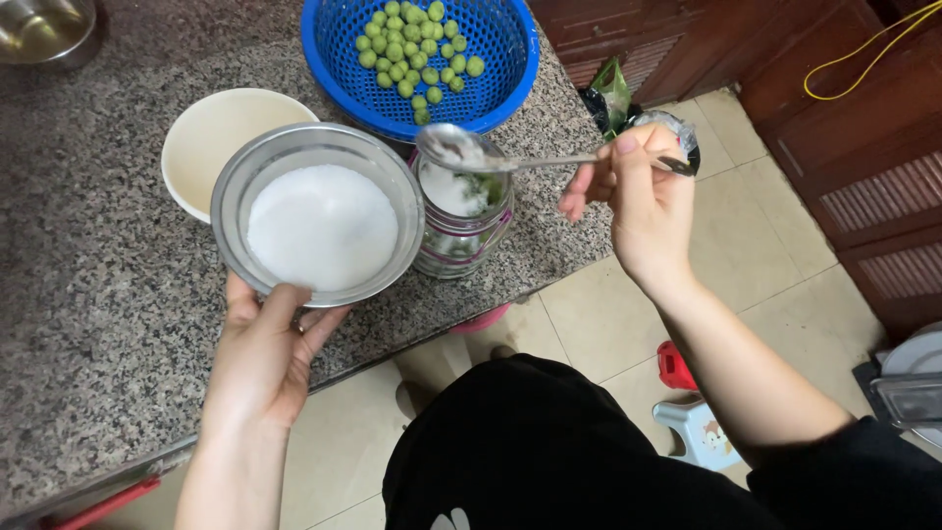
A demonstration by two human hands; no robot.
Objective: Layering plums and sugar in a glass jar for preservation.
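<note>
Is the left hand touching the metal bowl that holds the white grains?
Touching. The head view shows the left hand under the metal bowl, with its thumb pressed against the near rim.

- The steel bowl [319, 211] you hold is round and shiny, filled nearly to the brim with white granules lying in a level heap. It sits tipped slightly toward you, its near rim resting on your left-hand fingers [280, 309], the thumb over the edge.
- The metal spoon [510, 157] lies roughly level, its handle end pinched between your right-hand fingers [628, 147]. Its bowl points away from those fingers to the left, a few white grains clinging inside.
- The glass jar [459, 221] stands upright directly under the spoon's bowl, just beside the steel bowl's far rim, holding white granules and something green.
</note>
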